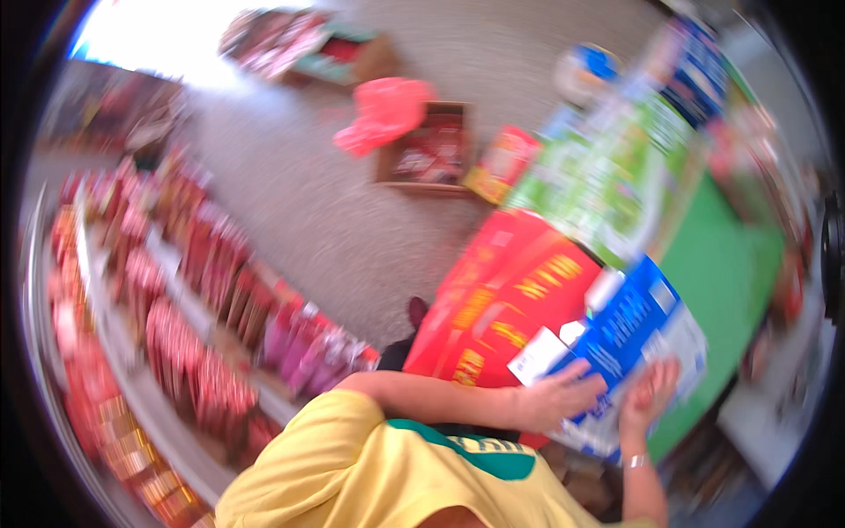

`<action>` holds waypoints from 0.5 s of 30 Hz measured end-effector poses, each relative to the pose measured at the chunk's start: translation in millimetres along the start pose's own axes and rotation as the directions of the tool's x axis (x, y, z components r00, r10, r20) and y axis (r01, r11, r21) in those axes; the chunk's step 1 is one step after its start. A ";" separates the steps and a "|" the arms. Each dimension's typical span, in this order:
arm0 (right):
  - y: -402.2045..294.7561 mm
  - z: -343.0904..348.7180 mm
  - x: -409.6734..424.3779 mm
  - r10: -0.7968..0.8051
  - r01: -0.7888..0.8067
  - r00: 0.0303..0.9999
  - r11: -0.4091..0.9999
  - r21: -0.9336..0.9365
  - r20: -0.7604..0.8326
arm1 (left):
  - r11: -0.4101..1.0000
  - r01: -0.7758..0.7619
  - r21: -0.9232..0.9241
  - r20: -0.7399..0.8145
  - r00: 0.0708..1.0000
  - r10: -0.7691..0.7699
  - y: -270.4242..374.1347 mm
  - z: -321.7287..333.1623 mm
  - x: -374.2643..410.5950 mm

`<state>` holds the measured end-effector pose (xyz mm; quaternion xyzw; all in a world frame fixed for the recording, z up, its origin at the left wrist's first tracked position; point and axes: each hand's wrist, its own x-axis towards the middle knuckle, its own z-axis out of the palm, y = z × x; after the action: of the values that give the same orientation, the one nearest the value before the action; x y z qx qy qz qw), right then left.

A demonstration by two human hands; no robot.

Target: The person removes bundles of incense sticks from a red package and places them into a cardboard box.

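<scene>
My left hand reaches across the front of my yellow shirt and lies over the lower left part of a blue and white printed package. Its thumb and fingers look apart, with blur. On the package's lower right part is my right hand, fingers partly curled; whether they grip anything is unclear. The package lies tilted on a green tabletop. Beside my left hand, a small white card or box overlaps the package's edge. To the left is a large red package with yellow lettering.
Green and white printed packages lie farther along the table. An open cardboard box with red packets stands on the floor, a pink plastic bag at its corner. Shelves of red and pink packets line the left side.
</scene>
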<state>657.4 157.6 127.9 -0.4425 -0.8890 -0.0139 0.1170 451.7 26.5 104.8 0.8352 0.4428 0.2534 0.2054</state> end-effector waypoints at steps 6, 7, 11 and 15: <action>104.4 41.8 -33.8 -0.210 0.203 0.977 0.961 0.188 0.022 | 0.995 -0.060 0.075 -0.066 0.996 0.065 -4.4 14.1 5.2; 68.9 32.6 -15.7 -0.189 0.189 0.982 0.969 0.161 -0.014 | 0.993 -0.118 0.020 -0.107 0.987 0.119 -8.4 21.0 5.8; -3.3 -6.4 -16.2 -0.073 0.076 0.997 0.979 0.188 -0.022 | 0.992 -0.119 0.037 0.049 0.992 0.117 -6.3 22.2 6.9; 25.1 7.4 -15.3 -0.026 -0.030 0.991 0.910 0.414 0.129 | 0.993 -0.039 0.113 -0.056 0.997 0.046 -2.2 22.1 6.9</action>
<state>684.7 161.8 115.4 -0.4083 -0.8769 0.2047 0.1494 467.0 30.8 87.8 0.8469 0.4443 0.2566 0.1398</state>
